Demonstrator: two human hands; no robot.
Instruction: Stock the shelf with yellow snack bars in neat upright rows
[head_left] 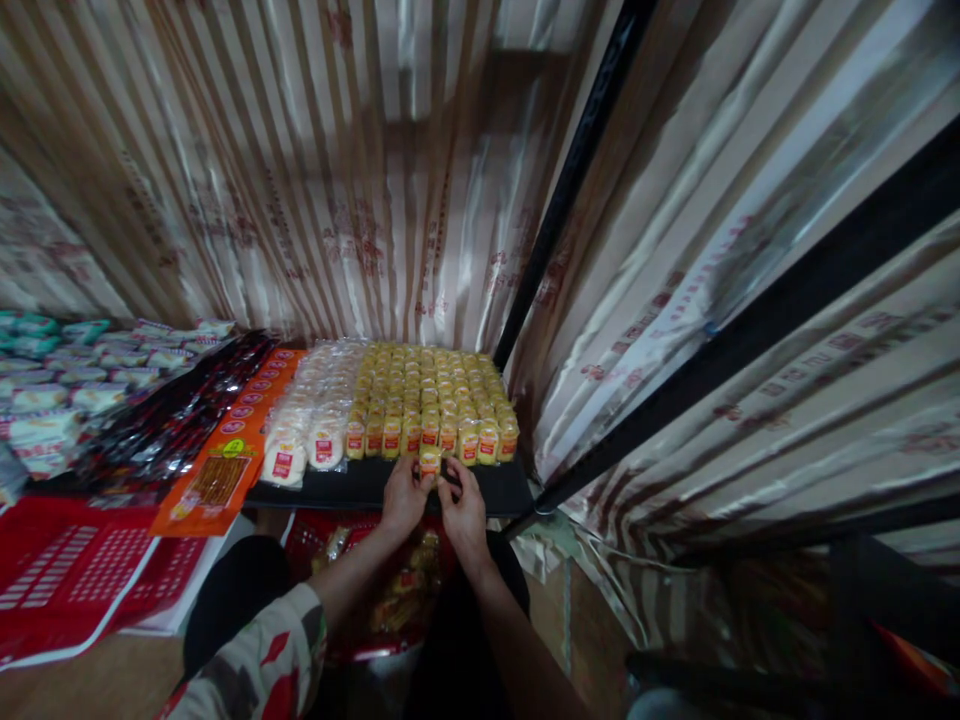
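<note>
My left hand (403, 498) and my right hand (463, 510) meet at the front edge of a black shelf (360, 486). Together they pinch a small yellow snack packet (430, 462) with a red label, standing just in front of the front row. Behind it lie several rows of the same yellow packets (431, 395), packed upright. To their left sit white round packets (311, 420) with red labels. Both hands have their fingers closed on the packet.
Orange snack packs (225, 470) and dark shiny packets (176, 415) lie further left, then white and green bags (52, 385). A red basket (67, 570) stands at lower left. Another basket with yellow packets (405, 590) sits below my hands. Striped curtains and black shelf posts (570, 180) surround.
</note>
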